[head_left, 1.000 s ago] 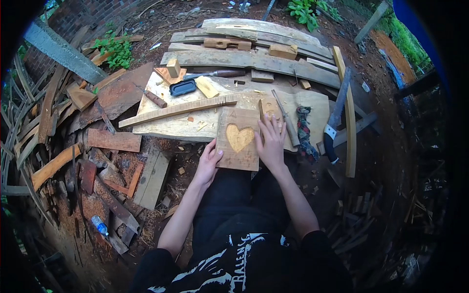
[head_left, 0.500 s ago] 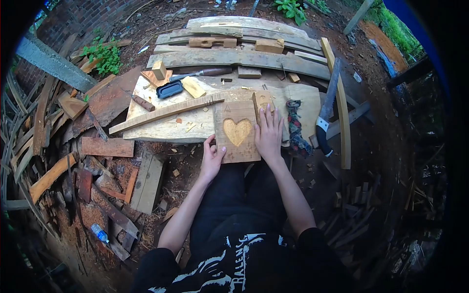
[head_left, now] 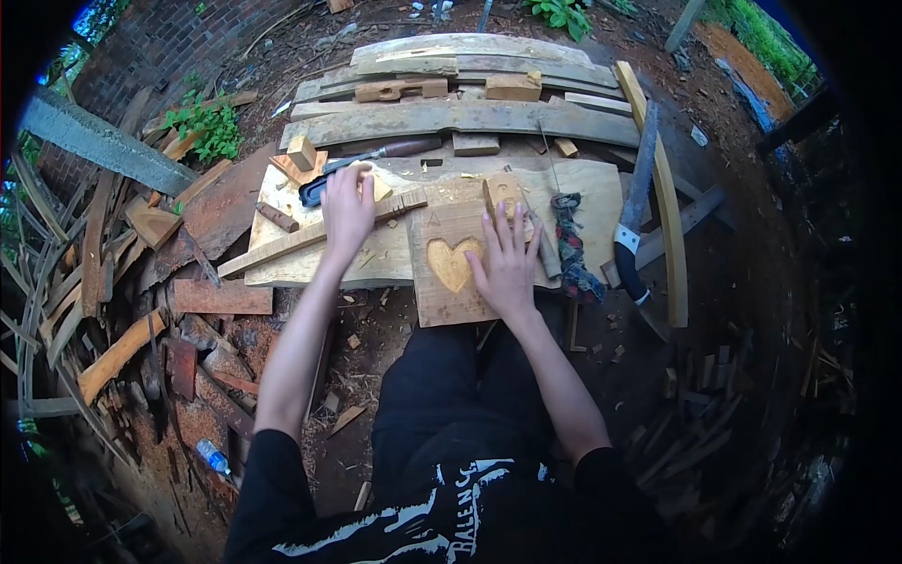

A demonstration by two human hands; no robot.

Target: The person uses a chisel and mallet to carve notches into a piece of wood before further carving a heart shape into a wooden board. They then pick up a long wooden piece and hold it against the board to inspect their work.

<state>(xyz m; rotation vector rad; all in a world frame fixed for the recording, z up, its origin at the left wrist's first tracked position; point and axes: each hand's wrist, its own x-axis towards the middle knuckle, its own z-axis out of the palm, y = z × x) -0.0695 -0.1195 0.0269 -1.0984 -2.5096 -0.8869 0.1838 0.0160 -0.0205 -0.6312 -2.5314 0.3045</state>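
A wooden board (head_left: 427, 293) with a carved heart recess (head_left: 451, 266) and a small carved "A" lies at the near edge of the workbench, overhanging it. My right hand (head_left: 510, 273) rests flat with fingers spread across the board's right side and a small carved wooden block (head_left: 501, 191). My left hand (head_left: 347, 211) reaches over a long notched wooden strip (head_left: 272, 252), at the black tray (head_left: 310, 194) and a pale yellow block (head_left: 381, 188). Its fingers bend downward and the tips are hidden, so whether it grips either one cannot be told.
A chisel-like tool with a brown handle (head_left: 412, 148) lies behind the tray. Right of the board are a rolled dark cloth (head_left: 576, 252) and a handsaw (head_left: 635, 202). Planks (head_left: 526, 115) line the bench's far side. Scrap wood (head_left: 224, 298) and a plastic bottle (head_left: 213, 457) lie left.
My left hand has let go of the board's lower left edge and moved forward and left to the black tray. My right hand stays on the board, its thumb now nearer the heart.
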